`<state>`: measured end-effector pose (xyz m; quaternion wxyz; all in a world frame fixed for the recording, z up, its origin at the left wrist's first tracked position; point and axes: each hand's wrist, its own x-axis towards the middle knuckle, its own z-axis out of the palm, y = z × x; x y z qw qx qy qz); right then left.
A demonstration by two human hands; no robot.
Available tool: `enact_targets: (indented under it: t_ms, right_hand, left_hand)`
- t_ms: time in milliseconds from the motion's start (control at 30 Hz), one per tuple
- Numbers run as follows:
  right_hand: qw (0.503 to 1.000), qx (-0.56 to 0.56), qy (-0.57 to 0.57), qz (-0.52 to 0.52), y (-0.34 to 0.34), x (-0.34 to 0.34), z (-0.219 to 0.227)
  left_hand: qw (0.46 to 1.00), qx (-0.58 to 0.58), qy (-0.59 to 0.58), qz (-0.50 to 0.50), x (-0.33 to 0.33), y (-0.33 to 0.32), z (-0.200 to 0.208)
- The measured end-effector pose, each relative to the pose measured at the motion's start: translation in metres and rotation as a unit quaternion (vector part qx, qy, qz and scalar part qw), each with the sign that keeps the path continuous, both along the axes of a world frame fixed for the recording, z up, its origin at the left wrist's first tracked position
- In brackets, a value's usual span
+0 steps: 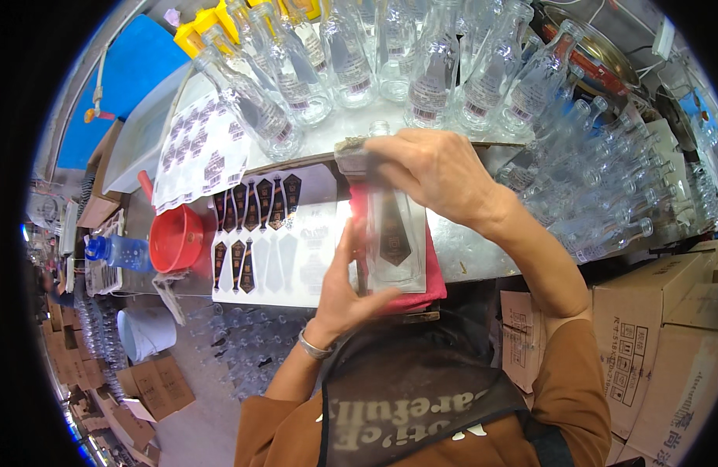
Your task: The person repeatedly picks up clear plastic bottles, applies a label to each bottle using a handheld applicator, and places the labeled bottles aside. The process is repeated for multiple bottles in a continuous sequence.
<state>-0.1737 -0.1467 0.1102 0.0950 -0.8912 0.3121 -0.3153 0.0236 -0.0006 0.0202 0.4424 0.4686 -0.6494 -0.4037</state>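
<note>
A clear glass bottle (403, 268) lies on a red cloth (434, 268), its neck pointing away from me. On its upper side is a dark tie-shaped decal (394, 229). My left hand (342, 300) is open beside the bottle, index finger stretched along its left side and thumb near its base. Over the neck end, my right hand (444, 171) has its fingers closed, with blurred fingertips next to a greyish folded pad (351, 158). Whatever those fingers hold is hard to make out. Left of the bottle lies a white decal sheet (312, 257) with rows of dark tie-shaped decals.
Several upright glass bottles (351, 70) line the far side; many more bottles (608, 171) crowd the right. A printed sheet (199, 156), red bowl (176, 237) and blue jug (117, 251) stand left. Cardboard boxes (647, 335) flank me at right; a white bucket (146, 335) is lower left.
</note>
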Motion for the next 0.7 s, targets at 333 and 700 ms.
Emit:
enact_targets:
  t_ms: [333,700]
  right_hand:
    - [0.910,0.348,-0.196,-0.110,-0.003,-0.028,-0.067]
    - [0.913,0.385,-0.080,-0.106,0.003,0.003,-0.061]
  left_hand:
    - [0.972,0.205,0.100,0.064,-0.012,-0.097,0.014]
    - [0.986,0.118,0.075,0.094,-0.028,-0.099,-0.014]
